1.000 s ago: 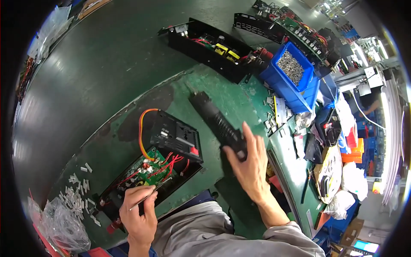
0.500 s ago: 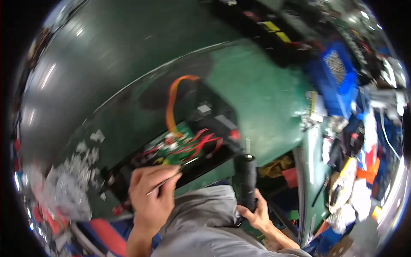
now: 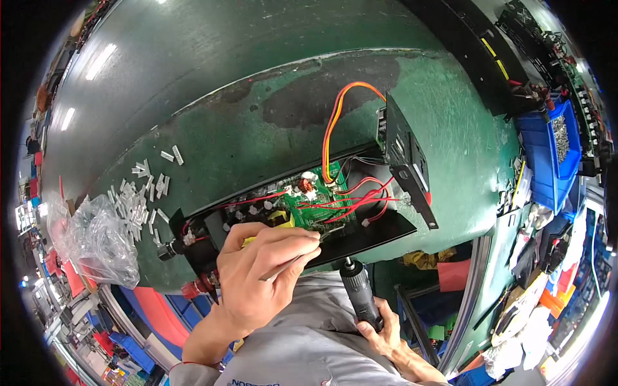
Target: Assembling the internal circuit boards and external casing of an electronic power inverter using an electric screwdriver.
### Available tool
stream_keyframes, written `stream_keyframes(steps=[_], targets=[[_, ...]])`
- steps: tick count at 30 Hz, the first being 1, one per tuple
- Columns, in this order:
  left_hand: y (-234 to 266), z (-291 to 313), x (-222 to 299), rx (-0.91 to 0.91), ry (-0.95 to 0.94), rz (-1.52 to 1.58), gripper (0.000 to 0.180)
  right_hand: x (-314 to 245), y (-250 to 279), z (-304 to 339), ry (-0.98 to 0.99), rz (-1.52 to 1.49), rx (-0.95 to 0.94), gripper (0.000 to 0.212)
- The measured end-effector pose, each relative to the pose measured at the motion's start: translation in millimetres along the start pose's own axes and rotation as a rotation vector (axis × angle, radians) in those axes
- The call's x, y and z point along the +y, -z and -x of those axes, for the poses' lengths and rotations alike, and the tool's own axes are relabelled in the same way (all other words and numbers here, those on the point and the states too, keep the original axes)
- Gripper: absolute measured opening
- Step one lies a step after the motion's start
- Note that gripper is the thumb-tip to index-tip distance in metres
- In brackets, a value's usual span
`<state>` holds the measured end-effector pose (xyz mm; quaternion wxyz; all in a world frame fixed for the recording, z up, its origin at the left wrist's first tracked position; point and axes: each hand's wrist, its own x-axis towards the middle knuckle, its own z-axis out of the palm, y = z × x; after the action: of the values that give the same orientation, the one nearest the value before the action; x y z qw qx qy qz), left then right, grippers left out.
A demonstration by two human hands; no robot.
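My left hand (image 3: 261,273) is closed in a pinch on slim metal tweezers (image 3: 282,267), just over the near edge of a long black metal case (image 3: 380,228). The tweezers' tip reaches toward a green circuit board (image 3: 315,215) inside the case. Red wires (image 3: 360,202) cross the board. My right hand (image 3: 384,331) grips a black electric screwdriver (image 3: 360,293), its bit pointing up and away from me, close to the case's near edge without visible contact. At the case's right end a black end panel (image 3: 407,154) stands tilted, joined to the board by an orange-yellow cable (image 3: 329,132).
Small clear-white plastic pieces (image 3: 132,206) lie scattered at left beside a clear plastic bag (image 3: 100,241). A blue bin (image 3: 547,151) of small metal parts stands at right. Another black case (image 3: 479,48) lies at the far right. An open drawer (image 3: 425,283) is under the table edge.
The view has turned and steadied, so the case sits farther right in it. My left hand stays over the near edge with the tweezers. The screwdriver now leans left, its bit lower in view.
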<state>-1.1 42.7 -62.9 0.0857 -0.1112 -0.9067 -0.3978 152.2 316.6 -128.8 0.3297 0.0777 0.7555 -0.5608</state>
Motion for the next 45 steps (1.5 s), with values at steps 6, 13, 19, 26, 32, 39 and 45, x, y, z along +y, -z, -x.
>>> stream_keyframes(steps=[6,13,19,26,32,39,45], targets=[[-2.5,-4.8,-0.8,0.0,-0.07,-0.042,0.032,6.0,3.3,-0.6,0.031,-0.068,0.001,0.07],[-5.2,-0.7,-2.9,-0.021,-0.116,-0.12,0.033,4.7,3.1,-3.0,0.036,-0.095,-0.004,0.076],[-11.7,-2.7,-1.3,0.003,-0.116,-0.112,0.032,6.4,3.2,-1.6,0.03,-0.082,-0.004,0.078],[-16.7,-2.8,1.4,0.053,-0.096,-0.108,0.024,4.7,2.0,-1.8,0.068,-0.092,0.011,0.087],[-18.1,-2.9,5.8,0.061,-0.089,-0.092,0.024,0.0,3.1,-2.9,0.114,-0.089,0.022,0.086],[-17.7,2.1,3.2,0.063,-0.089,-0.067,0.026,-6.2,3.8,-2.1,0.104,-0.074,0.032,0.085],[-17.9,1.1,1.9,0.053,-0.081,-0.049,0.025,-26.4,14.9,0.6,-0.079,-0.119,-0.011,0.092]])
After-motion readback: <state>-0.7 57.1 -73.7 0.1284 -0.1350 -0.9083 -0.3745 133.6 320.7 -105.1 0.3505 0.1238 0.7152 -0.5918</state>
